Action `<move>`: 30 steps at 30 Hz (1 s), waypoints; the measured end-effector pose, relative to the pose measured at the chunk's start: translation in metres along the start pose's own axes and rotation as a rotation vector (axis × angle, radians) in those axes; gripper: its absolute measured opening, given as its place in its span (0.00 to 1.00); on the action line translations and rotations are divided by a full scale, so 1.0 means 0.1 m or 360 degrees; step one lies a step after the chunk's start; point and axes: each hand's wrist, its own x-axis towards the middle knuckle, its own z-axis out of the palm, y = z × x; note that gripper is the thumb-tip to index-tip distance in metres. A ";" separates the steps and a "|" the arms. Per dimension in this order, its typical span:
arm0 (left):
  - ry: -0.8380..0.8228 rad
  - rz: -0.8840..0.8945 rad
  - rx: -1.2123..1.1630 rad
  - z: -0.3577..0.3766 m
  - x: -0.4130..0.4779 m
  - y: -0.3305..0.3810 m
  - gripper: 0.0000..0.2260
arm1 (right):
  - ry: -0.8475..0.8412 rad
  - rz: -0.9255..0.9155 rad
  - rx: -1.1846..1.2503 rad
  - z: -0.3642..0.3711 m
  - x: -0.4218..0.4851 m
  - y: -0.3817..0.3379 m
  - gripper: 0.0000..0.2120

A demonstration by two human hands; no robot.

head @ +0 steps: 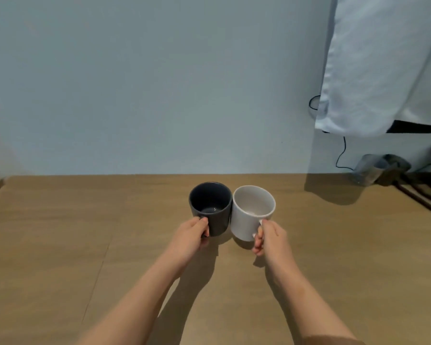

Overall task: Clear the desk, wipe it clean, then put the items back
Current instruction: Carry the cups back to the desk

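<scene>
Tabletop [60, 245] of brown wood grain fills the lower half of the frame, with a faint seam running through its lower left. A pale wall [135, 83] stands behind it across the upper half.

Centre frame, left item: the left hand [190, 235] comes in from the lower edge on a bare forearm. It is closed round the handle of the dark mug [210, 207], thumb on top and fingers curled through. The mug is upright with its mouth towards the camera.

Centre frame, right item: the white mug [251, 212] is directly beside the dark one, and their walls meet in this view. It is upright, with its handle turned to the lower right. The right hand [271, 239] grips that handle, fingers curled under and thumb above. Shadows lie on the tabletop below both mugs. Whether their bases rest on the surface cannot be told.

Upper right: a white cloth [383, 70] hangs down the wall, with a dark strip under its lower edge. A thin black cable [341, 155] drops from behind it to the tabletop.

Right edge, mid-height: a clear container and dark objects [383, 170] sit at the back of the tabletop, too blurred to identify.
</scene>
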 end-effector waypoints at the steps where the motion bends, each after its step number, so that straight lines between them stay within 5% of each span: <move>1: -0.0038 0.0004 0.0023 0.09 0.07 0.03 0.15 | 0.0028 0.0017 0.0018 -0.08 0.06 0.03 0.17; 10: -0.0128 0.0038 0.0192 1.23 0.60 0.15 0.16 | 0.0156 0.0077 0.0044 -1.08 0.72 0.26 0.17; 20: -0.0007 -0.0017 0.0175 2.70 0.84 0.25 0.16 | -0.0005 0.0073 -0.0127 -2.39 1.51 0.51 0.17; 30: 0.0065 0.0042 0.0312 3.31 1.30 0.46 0.16 | -0.0096 0.0023 -0.0185 -2.86 2.17 0.46 0.14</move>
